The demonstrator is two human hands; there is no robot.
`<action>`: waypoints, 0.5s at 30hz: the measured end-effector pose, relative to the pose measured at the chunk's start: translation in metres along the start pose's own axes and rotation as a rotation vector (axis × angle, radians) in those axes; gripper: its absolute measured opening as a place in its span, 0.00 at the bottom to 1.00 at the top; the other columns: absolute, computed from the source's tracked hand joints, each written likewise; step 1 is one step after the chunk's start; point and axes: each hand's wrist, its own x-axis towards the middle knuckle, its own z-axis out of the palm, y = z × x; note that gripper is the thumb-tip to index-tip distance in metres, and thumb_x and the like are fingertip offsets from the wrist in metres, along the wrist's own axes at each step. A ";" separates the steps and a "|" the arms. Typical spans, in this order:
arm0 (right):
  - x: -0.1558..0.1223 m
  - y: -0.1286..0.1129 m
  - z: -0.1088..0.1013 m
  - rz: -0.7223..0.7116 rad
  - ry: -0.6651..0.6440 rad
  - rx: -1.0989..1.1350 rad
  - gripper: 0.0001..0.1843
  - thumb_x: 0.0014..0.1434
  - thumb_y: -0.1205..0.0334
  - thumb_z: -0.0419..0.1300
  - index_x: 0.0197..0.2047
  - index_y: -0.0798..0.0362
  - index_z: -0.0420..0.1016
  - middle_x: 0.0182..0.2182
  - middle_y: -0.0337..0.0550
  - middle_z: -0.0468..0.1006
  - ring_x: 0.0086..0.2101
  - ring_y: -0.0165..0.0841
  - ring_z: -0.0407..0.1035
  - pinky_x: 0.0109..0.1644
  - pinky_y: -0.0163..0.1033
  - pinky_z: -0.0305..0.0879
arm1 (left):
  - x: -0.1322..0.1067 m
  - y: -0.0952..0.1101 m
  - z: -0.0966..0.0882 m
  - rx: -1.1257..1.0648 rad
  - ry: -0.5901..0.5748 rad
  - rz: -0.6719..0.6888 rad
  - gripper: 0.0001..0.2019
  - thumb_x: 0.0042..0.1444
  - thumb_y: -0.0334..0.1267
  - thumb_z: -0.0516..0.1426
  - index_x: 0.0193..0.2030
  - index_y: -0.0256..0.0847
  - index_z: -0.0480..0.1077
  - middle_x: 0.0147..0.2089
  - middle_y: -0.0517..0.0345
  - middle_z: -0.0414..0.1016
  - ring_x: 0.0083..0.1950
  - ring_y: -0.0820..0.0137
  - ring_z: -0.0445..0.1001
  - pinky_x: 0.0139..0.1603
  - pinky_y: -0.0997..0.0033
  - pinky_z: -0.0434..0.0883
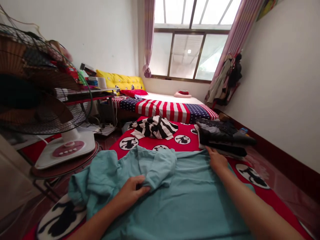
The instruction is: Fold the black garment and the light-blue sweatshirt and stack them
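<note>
Your left hand (132, 192) pinches the teal garment (192, 200), your right hand (217, 160) its far edge; it is not yet folded. Dark clothes (220, 136) lie stacked, striped cloth (156, 127) crumpled.

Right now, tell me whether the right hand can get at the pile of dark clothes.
Probably yes: the right hand is just beside the pile of dark clothes, and nothing visible stands between them, though it would likely have to release the teal garment first.

Bare forearms (250, 201), bare left grip (131, 193), bare right grip (217, 160)
</note>
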 end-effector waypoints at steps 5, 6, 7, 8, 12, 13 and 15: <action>0.012 0.000 -0.019 -0.134 -0.091 -0.010 0.25 0.54 0.77 0.49 0.48 0.48 0.77 0.51 0.47 0.73 0.39 0.38 0.74 0.37 0.38 0.62 | 0.006 -0.003 -0.007 -0.238 0.112 -0.103 0.21 0.46 0.56 0.61 0.34 0.38 0.77 0.26 0.57 0.74 0.30 0.67 0.70 0.30 0.72 0.67; 0.011 0.003 -0.024 -0.143 -0.087 -0.008 0.22 0.53 0.76 0.51 0.45 0.49 0.78 0.49 0.46 0.75 0.40 0.38 0.74 0.36 0.37 0.61 | 0.007 0.002 -0.010 -0.259 0.147 -0.116 0.22 0.44 0.57 0.62 0.33 0.38 0.77 0.24 0.58 0.73 0.28 0.69 0.68 0.28 0.73 0.66; 0.010 0.006 -0.028 -0.148 -0.077 -0.009 0.21 0.52 0.76 0.52 0.43 0.49 0.78 0.48 0.44 0.75 0.40 0.37 0.73 0.36 0.36 0.59 | 0.007 0.007 -0.014 -0.275 0.187 -0.115 0.21 0.43 0.57 0.63 0.32 0.38 0.77 0.23 0.59 0.72 0.26 0.70 0.67 0.26 0.73 0.65; 0.008 0.010 -0.033 -0.149 -0.060 -0.009 0.19 0.51 0.75 0.52 0.42 0.50 0.77 0.47 0.44 0.76 0.40 0.37 0.73 0.35 0.36 0.58 | 0.008 0.015 -0.019 -0.285 0.229 -0.102 0.20 0.42 0.56 0.63 0.31 0.39 0.76 0.22 0.60 0.71 0.25 0.72 0.65 0.26 0.74 0.65; -0.005 0.027 -0.051 -0.124 0.052 -0.019 0.15 0.54 0.70 0.52 0.42 0.51 0.74 0.44 0.43 0.76 0.40 0.37 0.71 0.33 0.37 0.53 | 0.006 0.046 -0.040 -0.278 0.391 0.004 0.17 0.41 0.53 0.65 0.29 0.41 0.76 0.24 0.60 0.72 0.26 0.72 0.66 0.27 0.74 0.68; -0.010 0.030 -0.054 -0.121 0.094 -0.013 0.14 0.54 0.69 0.53 0.42 0.51 0.73 0.43 0.42 0.76 0.40 0.36 0.71 0.32 0.37 0.52 | 0.003 0.051 -0.044 -0.264 0.416 0.022 0.17 0.41 0.53 0.65 0.30 0.41 0.76 0.25 0.60 0.73 0.27 0.71 0.67 0.27 0.73 0.69; -0.022 0.036 -0.058 -0.126 0.181 0.010 0.11 0.53 0.67 0.54 0.40 0.50 0.72 0.40 0.41 0.77 0.37 0.35 0.71 0.31 0.36 0.50 | -0.004 0.059 -0.049 -0.243 0.423 0.045 0.17 0.41 0.53 0.65 0.30 0.42 0.77 0.26 0.59 0.75 0.28 0.69 0.69 0.27 0.72 0.70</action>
